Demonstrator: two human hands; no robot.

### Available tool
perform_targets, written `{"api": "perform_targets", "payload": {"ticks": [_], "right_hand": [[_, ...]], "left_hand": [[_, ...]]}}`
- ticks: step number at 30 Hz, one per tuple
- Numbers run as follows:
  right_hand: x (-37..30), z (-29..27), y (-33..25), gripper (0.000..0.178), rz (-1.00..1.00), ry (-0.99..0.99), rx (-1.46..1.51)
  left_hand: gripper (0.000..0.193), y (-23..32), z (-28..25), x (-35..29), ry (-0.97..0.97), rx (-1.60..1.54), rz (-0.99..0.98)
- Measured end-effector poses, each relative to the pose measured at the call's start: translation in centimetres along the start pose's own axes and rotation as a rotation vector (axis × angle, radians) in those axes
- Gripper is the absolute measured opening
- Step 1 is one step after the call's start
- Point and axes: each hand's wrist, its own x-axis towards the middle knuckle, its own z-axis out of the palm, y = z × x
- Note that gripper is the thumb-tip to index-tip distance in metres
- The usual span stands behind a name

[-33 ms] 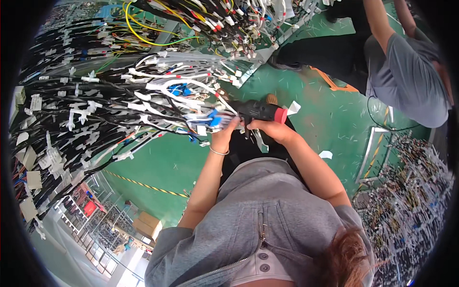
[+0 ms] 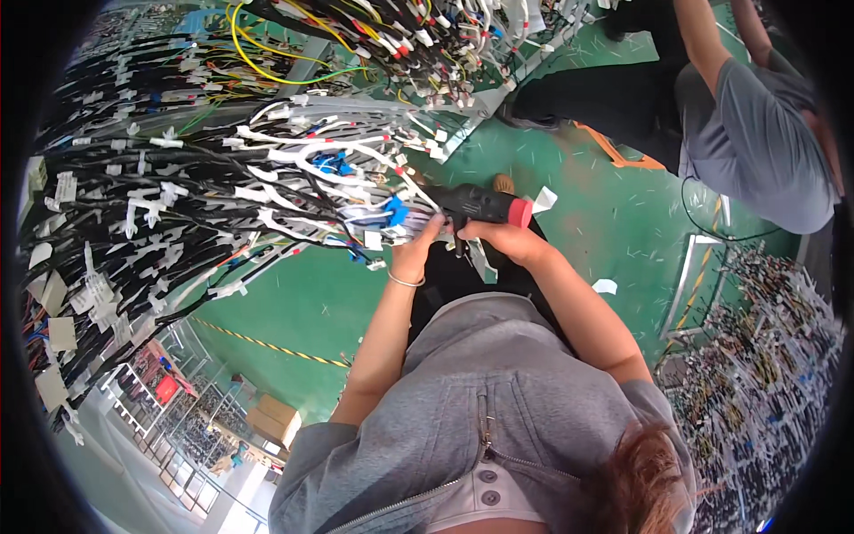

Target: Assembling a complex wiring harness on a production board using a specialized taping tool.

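Note:
My right hand (image 2: 503,238) is closed round a black hand-held power tool (image 2: 480,205) with a red end cap, its nose pointing left at the wires. My left hand (image 2: 414,254) is closed at the tips of a bundle of white and grey wires (image 2: 411,230), just beside the tool's nose. The fingers are partly hidden behind the wires and the tool. Right next to my left hand hangs a blue connector (image 2: 394,211). Another blue connector (image 2: 332,164) sits farther back among white-sleeved cables. A small white tag (image 2: 373,239) hangs by my left wrist.
Thick black wire harnesses (image 2: 178,191) with white connectors fill the left side. More hanging harnesses (image 2: 400,44) are at the top. A person in grey (image 2: 756,142) works at the upper right, near an orange frame (image 2: 618,149). Another mass of wires (image 2: 765,356) stands at the right.
The blue connector by my left hand was blurred and now shows sharply, slightly farther left. The tool has shifted a little left and up. Both hands keep their hold.

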Motion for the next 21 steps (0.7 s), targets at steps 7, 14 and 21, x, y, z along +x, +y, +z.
{"api": "perform_targets", "payload": {"ticks": [7, 14, 21], "right_hand": [[-4.9, -0.4, -2.0, 0.034, -0.159, 0.23, -0.03], [-13.7, -5.9, -0.4, 0.034, -0.021, 0.49, -0.353], [-17.7, -9.5, -2.0, 0.033, 0.09, 0.352, -0.509]], "left_hand": [[0.04, 2.8, 2.9, -0.4, 0.153, -0.016, -0.006], [0.042, 0.8, 2.0, 2.3, 0.17, -0.007, 0.101], [0.038, 2.4, 7.0, 0.3, 0.175, -0.326, 0.2]]}}
